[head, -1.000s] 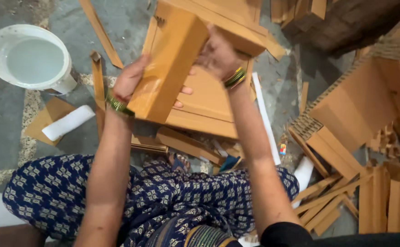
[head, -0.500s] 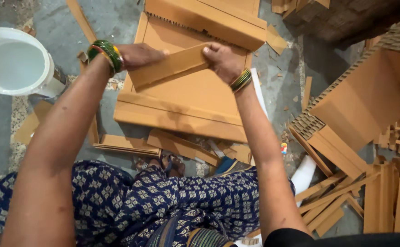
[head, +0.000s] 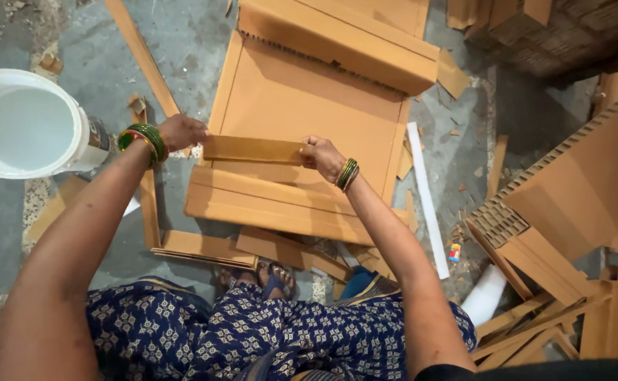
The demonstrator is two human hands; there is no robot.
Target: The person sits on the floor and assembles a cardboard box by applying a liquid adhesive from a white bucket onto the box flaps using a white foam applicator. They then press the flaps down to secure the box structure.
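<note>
— Where's the cardboard strip (head: 252, 149)?

— Held level between both hands, just above the flat cardboard panel (head: 309, 106) on the floor.

— And the grip?

— The left hand (head: 180, 132) clasps one end, the right hand (head: 323, 156) the other, fingers curled shut on it; the left's fingertips look hidden behind the strip. A white bucket (head: 26, 123) stands near the left wrist.
</note>
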